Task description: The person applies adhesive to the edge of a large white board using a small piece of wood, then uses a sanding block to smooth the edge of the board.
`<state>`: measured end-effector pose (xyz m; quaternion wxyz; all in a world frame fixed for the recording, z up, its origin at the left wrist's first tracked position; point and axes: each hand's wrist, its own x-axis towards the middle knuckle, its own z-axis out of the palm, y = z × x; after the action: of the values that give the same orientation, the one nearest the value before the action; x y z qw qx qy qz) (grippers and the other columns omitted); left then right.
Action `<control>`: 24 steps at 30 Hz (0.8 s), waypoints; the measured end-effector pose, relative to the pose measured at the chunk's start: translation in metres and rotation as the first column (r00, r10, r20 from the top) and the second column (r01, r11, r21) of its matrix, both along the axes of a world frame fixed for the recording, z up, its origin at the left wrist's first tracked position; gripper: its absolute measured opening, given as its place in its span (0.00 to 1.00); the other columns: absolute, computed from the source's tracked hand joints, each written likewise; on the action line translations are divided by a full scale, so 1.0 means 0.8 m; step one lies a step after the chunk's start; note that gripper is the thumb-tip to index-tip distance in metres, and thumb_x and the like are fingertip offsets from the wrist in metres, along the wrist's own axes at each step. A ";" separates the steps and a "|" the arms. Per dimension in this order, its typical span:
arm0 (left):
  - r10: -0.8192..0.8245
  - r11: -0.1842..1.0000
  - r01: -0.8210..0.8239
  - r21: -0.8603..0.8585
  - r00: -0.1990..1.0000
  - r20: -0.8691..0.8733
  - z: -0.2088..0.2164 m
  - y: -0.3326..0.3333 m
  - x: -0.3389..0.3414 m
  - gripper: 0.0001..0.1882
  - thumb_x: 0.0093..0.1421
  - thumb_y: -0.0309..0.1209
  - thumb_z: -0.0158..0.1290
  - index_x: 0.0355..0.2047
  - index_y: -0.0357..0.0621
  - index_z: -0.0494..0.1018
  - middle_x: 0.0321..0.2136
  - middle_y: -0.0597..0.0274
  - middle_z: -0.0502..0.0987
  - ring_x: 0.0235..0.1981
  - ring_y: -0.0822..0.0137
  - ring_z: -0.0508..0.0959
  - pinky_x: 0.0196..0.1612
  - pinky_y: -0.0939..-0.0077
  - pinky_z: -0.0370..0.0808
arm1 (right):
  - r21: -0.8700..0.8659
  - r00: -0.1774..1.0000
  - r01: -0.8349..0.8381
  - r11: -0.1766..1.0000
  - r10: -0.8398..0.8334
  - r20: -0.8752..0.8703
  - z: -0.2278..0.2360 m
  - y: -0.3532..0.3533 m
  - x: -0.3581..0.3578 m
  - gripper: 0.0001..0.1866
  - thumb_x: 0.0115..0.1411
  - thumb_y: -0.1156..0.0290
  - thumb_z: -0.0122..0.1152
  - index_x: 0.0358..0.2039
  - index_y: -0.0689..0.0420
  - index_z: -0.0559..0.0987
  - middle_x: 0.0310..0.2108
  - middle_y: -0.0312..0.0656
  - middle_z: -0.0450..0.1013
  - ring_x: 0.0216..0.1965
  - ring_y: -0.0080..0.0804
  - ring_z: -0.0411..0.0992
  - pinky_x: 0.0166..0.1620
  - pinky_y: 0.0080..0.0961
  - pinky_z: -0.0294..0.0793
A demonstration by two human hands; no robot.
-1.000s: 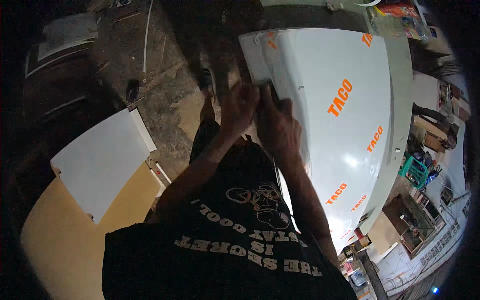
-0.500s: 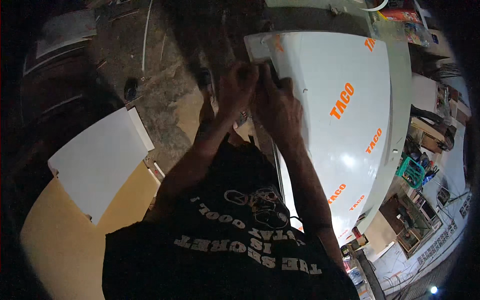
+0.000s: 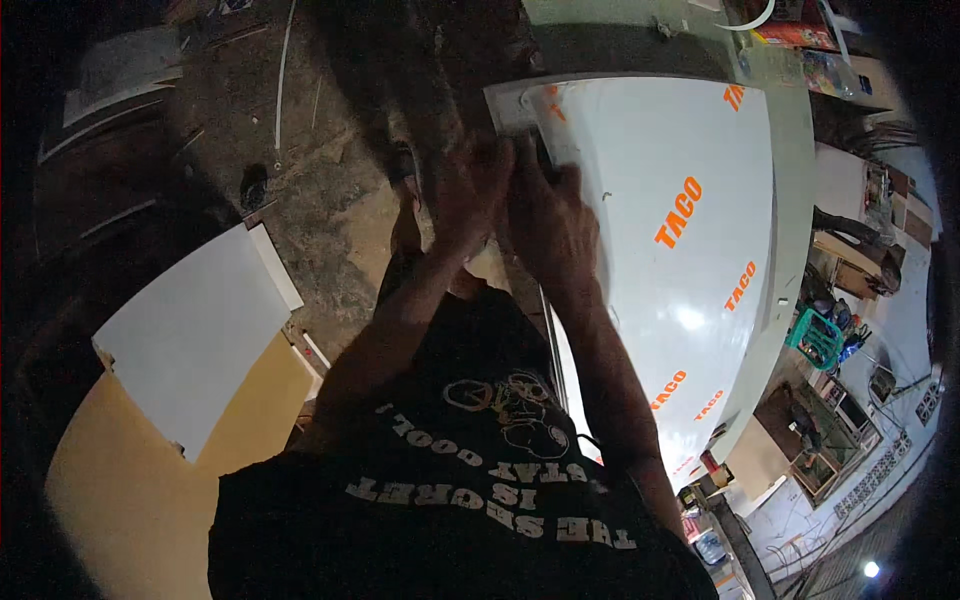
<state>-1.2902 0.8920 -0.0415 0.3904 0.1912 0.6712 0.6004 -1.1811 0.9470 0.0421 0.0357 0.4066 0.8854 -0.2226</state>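
White and glossy, the long panel (image 3: pixel 650 330) lies on the right over a pale greenish surface (image 3: pixel 793 150), its long axis running near to far. The left hand (image 3: pixel 475 190) and right hand (image 3: pixel 552 225) sit close together by its left edge, fingers curled — shadow hides the fingertips, so I cannot tell whether either holds anything — and the right forearm (image 3: pixel 615 380) covers part of the near left edge
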 end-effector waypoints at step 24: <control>0.038 0.985 -0.087 -0.152 0.953 -0.300 -0.001 0.015 -0.009 0.23 0.71 0.48 0.54 0.48 0.35 0.76 0.40 0.51 0.82 0.44 0.58 0.82 0.49 0.62 0.77 | -0.030 1.000 0.025 0.999 -0.025 -0.002 -0.012 -0.002 -0.012 0.36 0.64 0.63 0.64 0.69 0.50 0.60 0.50 0.67 0.69 0.42 0.65 0.80 0.39 0.55 0.83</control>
<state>-1.2972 0.9041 -0.0425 0.2805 0.2249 0.7747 0.5201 -1.1903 0.9457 0.0325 0.0381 0.4169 0.8767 -0.2369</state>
